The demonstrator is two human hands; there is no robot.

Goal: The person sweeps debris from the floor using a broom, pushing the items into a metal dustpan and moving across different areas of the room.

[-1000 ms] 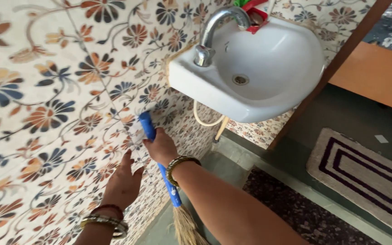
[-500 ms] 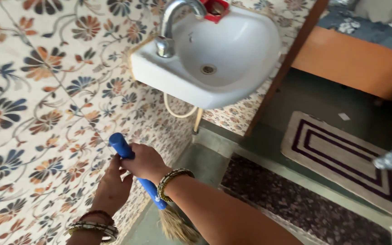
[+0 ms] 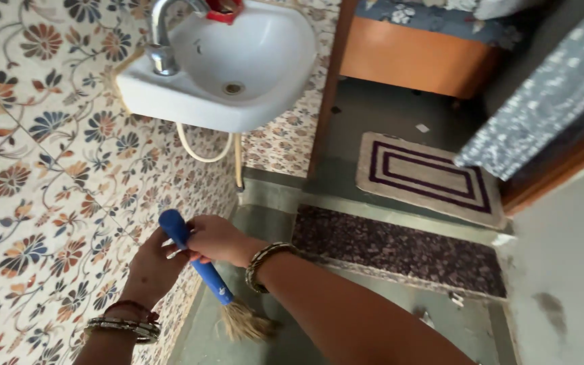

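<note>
Both hands grip the broom [image 3: 201,270] by its blue handle: right hand [image 3: 216,240] fingers wrapped around it, left hand [image 3: 151,267] apparently clamped too, near the floral tiled wall [image 3: 49,169].

blue plastic broom handle [image 3: 197,262]: middle hidden under right hand [image 3: 216,239]
left hand [image 3: 151,265]: fingers hidden behind handle
red soap holder [image 3: 224,8]: cut by top edge
forearms: cut at bottom edge

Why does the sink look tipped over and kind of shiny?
Head view: the camera tilts, so the white sink and mat lean; soft daylight gleams on the tap; both hands, right and left, on the blue broom handle look sharp.
</note>
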